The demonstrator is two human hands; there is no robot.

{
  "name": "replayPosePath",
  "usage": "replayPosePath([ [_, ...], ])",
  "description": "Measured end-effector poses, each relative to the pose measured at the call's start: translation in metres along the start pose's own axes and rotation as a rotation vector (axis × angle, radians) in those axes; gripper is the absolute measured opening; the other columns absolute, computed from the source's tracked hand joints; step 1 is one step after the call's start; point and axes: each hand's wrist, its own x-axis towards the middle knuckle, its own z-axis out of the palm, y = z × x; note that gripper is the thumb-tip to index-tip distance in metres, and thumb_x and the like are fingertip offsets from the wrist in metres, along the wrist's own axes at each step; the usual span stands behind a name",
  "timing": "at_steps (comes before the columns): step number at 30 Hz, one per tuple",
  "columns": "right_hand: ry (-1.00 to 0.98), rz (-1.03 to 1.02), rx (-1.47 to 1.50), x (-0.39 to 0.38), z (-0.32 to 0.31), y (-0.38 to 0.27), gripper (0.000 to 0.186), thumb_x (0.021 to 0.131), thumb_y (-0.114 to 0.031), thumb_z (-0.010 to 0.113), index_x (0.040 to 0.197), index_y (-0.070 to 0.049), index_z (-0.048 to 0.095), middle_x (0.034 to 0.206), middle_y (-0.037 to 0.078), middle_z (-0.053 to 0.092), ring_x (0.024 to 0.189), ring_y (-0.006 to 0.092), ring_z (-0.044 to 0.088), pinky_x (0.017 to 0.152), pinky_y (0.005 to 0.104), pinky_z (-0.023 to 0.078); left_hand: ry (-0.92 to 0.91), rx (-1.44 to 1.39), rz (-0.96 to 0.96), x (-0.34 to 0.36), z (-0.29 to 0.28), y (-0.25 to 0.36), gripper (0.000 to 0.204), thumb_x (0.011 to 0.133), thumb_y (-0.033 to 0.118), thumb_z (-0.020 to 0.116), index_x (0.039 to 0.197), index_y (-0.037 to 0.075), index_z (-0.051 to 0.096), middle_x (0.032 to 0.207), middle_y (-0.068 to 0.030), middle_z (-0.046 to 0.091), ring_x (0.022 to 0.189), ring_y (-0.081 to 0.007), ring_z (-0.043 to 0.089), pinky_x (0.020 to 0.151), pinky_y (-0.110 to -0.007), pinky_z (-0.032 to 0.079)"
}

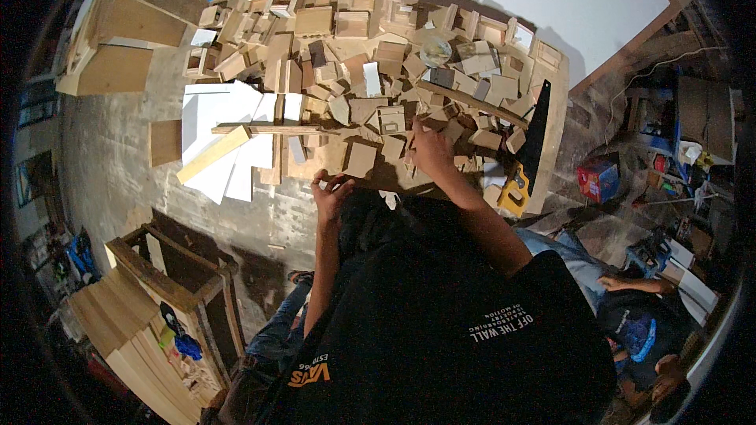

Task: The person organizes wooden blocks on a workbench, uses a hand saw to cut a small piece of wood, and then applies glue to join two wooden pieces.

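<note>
A wide heap of small wooden blocks and offcuts [361, 159] covers the workbench in front of me. My right hand [431, 151] reaches into the heap, its index finger stretched out beside a square wooden piece with a cut-out [391, 120]. Its fingertips come close to the small pieces, and nothing can be made out between them. At the near edge of the bench is my left hand [332, 192], with fingers bent and apart, just left of a square block. It appears to hold nothing, though its palm side is partly hidden.
A handsaw [516, 191] with a yellow handle lies at the bench's right end, beside a long wooden strip [472, 102]. White sheets [216, 122] lie at the left under a pale slat [213, 155]. A wooden frame [165, 283] stands lower left. Another person [642, 323] sits at the lower right.
</note>
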Motion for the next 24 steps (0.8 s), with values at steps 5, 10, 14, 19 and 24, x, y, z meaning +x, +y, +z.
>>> replayPosePath([
  [5, 0.102, -0.070, -0.006, 0.003, 0.001, 0.007, 0.076, 0.084, -0.032, 0.073, 0.145, -0.003, 0.037, 0.105, 0.022, 0.064, 0.098, 0.0384, 0.064, 0.086, 0.0516, 0.048, -0.010, -0.007, -0.018, 0.001, 0.003, 0.002, 0.088, 0.071, -0.004, 0.082, 0.135, 0.011, 0.025, 0.115, -0.0175, 0.056, 0.099, -0.0252, 0.061, 0.080, -0.035, 0.056],
  [10, 0.189, -0.075, 0.017, 0.006, 0.006, 0.013, 0.073, 0.082, -0.033, 0.073, 0.140, -0.003, 0.041, 0.099, 0.021, 0.065, 0.097, 0.0372, 0.065, 0.083, 0.0507, 0.050, -0.024, 0.010, -0.026, 0.005, -0.001, 0.001, 0.084, 0.072, -0.005, 0.082, 0.133, 0.012, 0.026, 0.117, -0.0180, 0.055, 0.100, -0.0257, 0.061, 0.080, -0.036, 0.056],
  [14, 0.211, -0.089, 0.102, -0.008, 0.005, 0.014, 0.077, 0.079, -0.038, 0.076, 0.139, -0.006, 0.041, 0.088, 0.016, 0.068, 0.086, 0.0331, 0.068, 0.074, 0.0456, 0.054, -0.042, -0.027, -0.031, 0.005, -0.001, 0.003, 0.081, 0.072, -0.004, 0.082, 0.130, 0.011, 0.027, 0.114, -0.0185, 0.056, 0.101, -0.0259, 0.061, 0.080, -0.037, 0.057],
  [19, 0.252, -0.303, 0.196, -0.025, 0.016, 0.010, 0.084, 0.076, -0.039, 0.079, 0.140, -0.005, 0.037, 0.083, 0.017, 0.068, 0.080, 0.0338, 0.069, 0.068, 0.0474, 0.055, -0.071, 0.014, 0.030, 0.010, -0.009, -0.004, 0.080, 0.072, -0.003, 0.082, 0.129, 0.010, 0.027, 0.114, -0.0198, 0.057, 0.101, -0.0262, 0.061, 0.081, -0.038, 0.057],
  [24, 0.210, -0.389, 0.185, -0.023, 0.046, -0.020, 0.088, 0.072, -0.045, 0.082, 0.141, -0.008, 0.040, 0.081, 0.008, 0.070, 0.073, 0.0264, 0.069, 0.063, 0.0399, 0.054, -0.068, 0.053, -0.004, 0.009, -0.003, 0.004, 0.079, 0.073, -0.004, 0.080, 0.130, 0.008, 0.027, 0.115, -0.0207, 0.057, 0.102, -0.0263, 0.061, 0.082, -0.037, 0.056],
])
